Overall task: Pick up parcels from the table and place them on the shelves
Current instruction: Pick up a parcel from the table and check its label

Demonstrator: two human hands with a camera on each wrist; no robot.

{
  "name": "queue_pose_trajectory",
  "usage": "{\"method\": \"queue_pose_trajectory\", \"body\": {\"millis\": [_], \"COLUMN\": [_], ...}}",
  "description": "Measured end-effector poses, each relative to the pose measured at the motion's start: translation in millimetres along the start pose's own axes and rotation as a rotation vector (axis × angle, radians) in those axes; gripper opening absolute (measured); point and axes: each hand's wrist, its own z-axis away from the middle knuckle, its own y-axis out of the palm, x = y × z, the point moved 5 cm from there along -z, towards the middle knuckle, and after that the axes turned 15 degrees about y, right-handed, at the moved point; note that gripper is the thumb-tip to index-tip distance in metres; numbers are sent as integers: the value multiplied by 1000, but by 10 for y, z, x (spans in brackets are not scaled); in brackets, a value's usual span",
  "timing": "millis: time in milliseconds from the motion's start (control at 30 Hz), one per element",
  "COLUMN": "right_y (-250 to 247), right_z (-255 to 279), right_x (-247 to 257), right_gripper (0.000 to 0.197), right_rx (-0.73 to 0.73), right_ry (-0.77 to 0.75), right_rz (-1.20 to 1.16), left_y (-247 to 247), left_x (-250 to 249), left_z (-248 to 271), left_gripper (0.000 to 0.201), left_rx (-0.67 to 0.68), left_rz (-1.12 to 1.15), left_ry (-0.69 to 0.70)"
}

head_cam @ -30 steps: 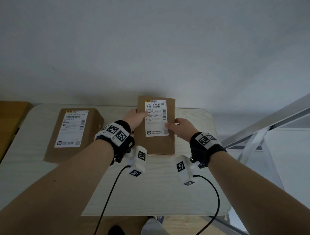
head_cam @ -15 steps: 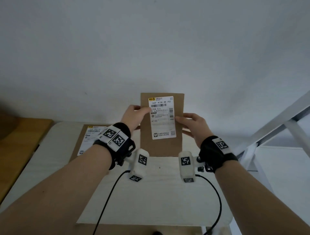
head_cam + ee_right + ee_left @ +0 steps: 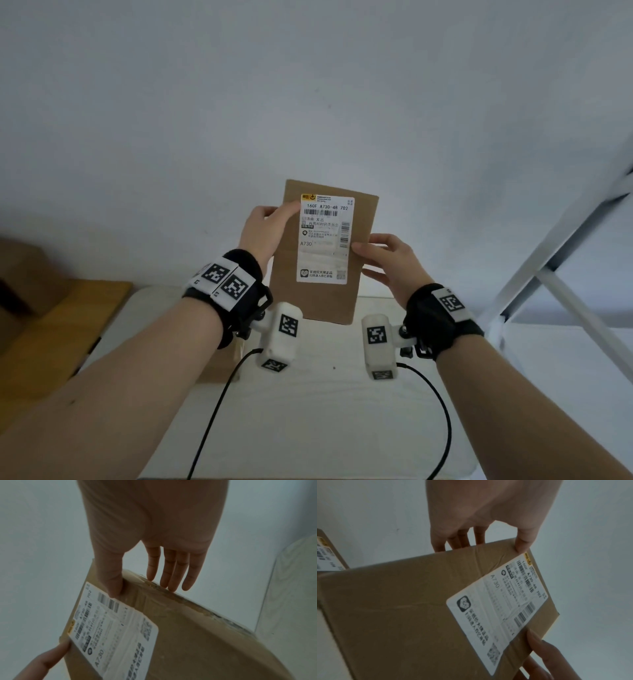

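My left hand (image 3: 265, 233) pinches the left edge of the parcel (image 3: 322, 294), thumb on its labelled front near the top corner and fingers behind, while my right hand (image 3: 388, 263) clasps the right edge lower down, thumb at the edge of the white shipping label (image 3: 325, 240) and fingers wrapped round the back. The parcel is held upright in the air between my hands, label facing me, clear of the table (image 3: 325, 411) below it. Left of the parcel and lower, mostly hidden by my left forearm, a second brown parcel (image 3: 327, 553) lies on the table; the left wrist view catches its labelled corner. Further left of the parcel is a wooden surface (image 3: 58, 329). To the right of the parcel rises the white metal shelf frame (image 3: 548, 260), well apart from it. Behind the parcel is a plain pale wall (image 3: 308, 85).
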Motion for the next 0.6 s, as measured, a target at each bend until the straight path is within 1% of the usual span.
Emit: {"method": "queue_pose_trajectory", "body": {"millis": [133,167,267,333,467,600], "right_y": [17,17,17,14,12,28], "right_z": [118,141,201,235,283,327], "right_x": [57,68,88,97,120,149], "right_gripper": [49,47,44,44,40,37], "right_rx": [-6,-7,-8,-10,-11,6], "right_ry": [-11,-12,-17,-22,-29,-31], "right_rz": [-10,-13,-16,-19,-33,-67], "left_y": [-58,-67,-78,-84,-98,-116], "left_x": [-84,-104,-136,-134,-144,-150], "left_z": [107,130,169,174,188,190], "left_gripper": [78,75,57,52,53,58], "left_rx": [2,3,7,3,-7,-3], "left_rz": [22,29,68,78,74,59], "left_ry": [11,13,25,27,41,55]}}
